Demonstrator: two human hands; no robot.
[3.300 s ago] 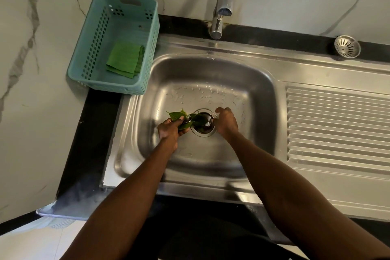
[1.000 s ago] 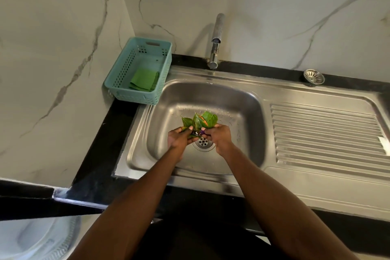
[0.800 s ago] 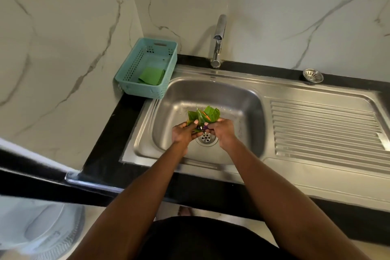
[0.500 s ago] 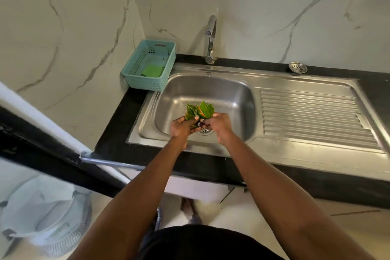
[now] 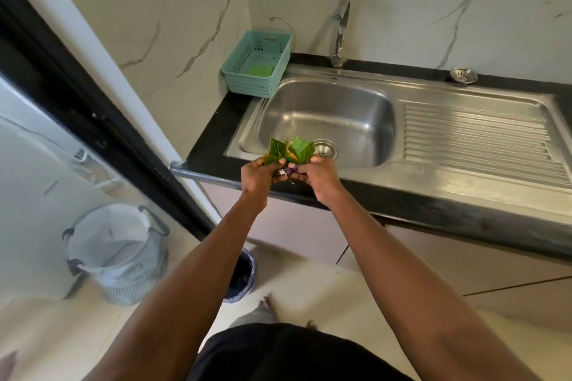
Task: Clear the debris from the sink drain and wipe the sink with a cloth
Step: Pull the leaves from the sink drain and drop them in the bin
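Above sink rim (image 5: 309, 168), left hand (image 5: 258, 172), right hand (image 5: 318, 176) pinching leaves (image 5: 291, 150), small scraps unclear

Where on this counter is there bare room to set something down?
The ribbed drainboard right of the basin is bare, up to the loose strainer at the back. The left corner is taken up by the teal basket. Both hands, left and right, hold leaves at the front edge.

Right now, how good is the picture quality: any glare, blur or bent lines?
Head view: wide-angle distortion bends the black door frame and counter edge; soft glare on the steel sink basin and drainboard; the faucet casts a faint wall shadow; the hands and leaves are fairly sharp, the corners soft.
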